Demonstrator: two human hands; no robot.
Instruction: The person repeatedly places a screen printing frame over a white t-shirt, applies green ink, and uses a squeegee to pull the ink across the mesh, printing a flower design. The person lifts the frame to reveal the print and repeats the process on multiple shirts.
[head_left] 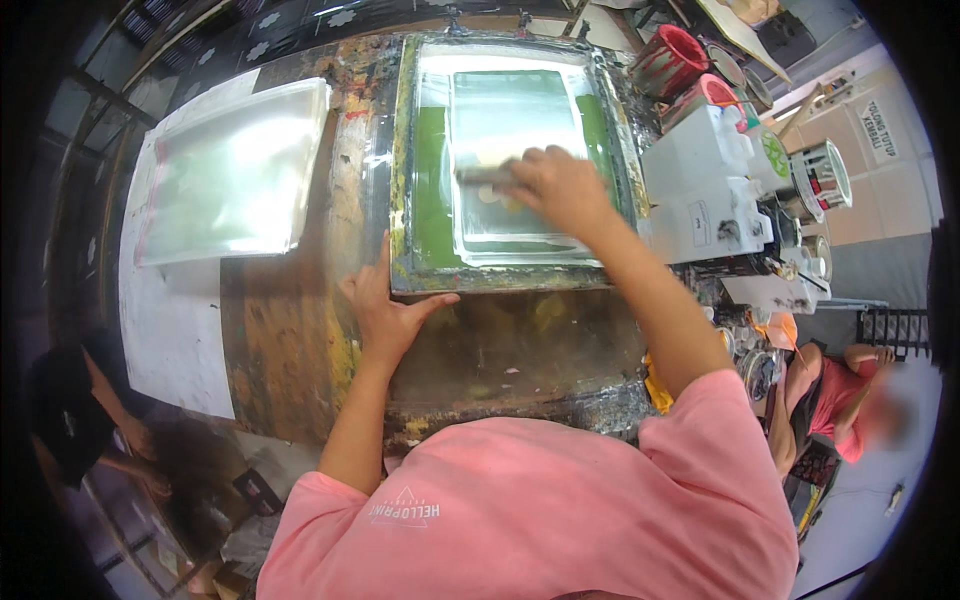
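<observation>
A screen-printing frame (398, 215) with green mesh lies flat on the stained worktable (290, 330). White ink streaks border the pale rectangle in its middle. My right hand (565, 190) is closed round a squeegee (482, 177), which sits on the mesh and is somewhat blurred. At the frame's near left corner rests my left hand (385, 305). Its index finger stretches along the left side and its thumb lies along the near edge, with the fingers apart. Left of the frame is a stack of clear plastic sheets (235, 175) on white paper (180, 330).
Red-stained ink buckets (668, 62) and white plastic jugs (700, 215) crowd the table's right side. Hinge clamps (455, 20) stand at the frame's far edge. One person (845, 400) sits at the right; another person in dark clothes (75, 420) is at the lower left.
</observation>
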